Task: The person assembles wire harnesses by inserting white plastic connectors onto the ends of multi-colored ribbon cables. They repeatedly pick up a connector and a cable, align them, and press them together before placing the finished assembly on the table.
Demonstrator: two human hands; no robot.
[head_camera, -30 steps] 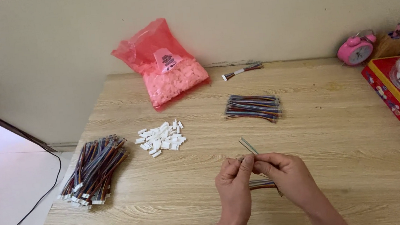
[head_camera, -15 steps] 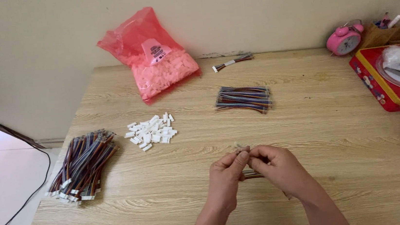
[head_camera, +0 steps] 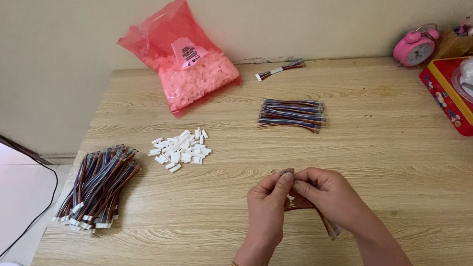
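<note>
Pinching together over the near middle of the tabletop (head_camera: 400, 152), the left hand (head_camera: 269, 202) and the right hand (head_camera: 326, 196) meet at their fingertips, both closed on the upper end of a short multicoloured wire piece (head_camera: 327, 222). That end sits right between the two thumbs and forefingers, at about 12 o'clock from the palms. From there the wire's long axis runs down and away toward 5 o'clock, passing under the right hand and showing again beside the right wrist, so its free tail lies on the right hand's side. Neither hand is clearly nearer to the pinched end; they touch it and each other. Whether a small white piece is held at the tip cannot be told, since the fingers cover it.

Both forearms come in from the near edge, angled inward, wrists raised a little, knuckles turned up toward the camera. A thin bracelet circles the left wrist.

Farther out, a heap of white connector housings (head_camera: 180, 150) lies at 10 o'clock from the hands, a bundle of wires (head_camera: 291, 114) at 12 o'clock, and a larger bundle with white ends (head_camera: 100, 184) at 9 o'clock, all well apart from the hands.
</note>
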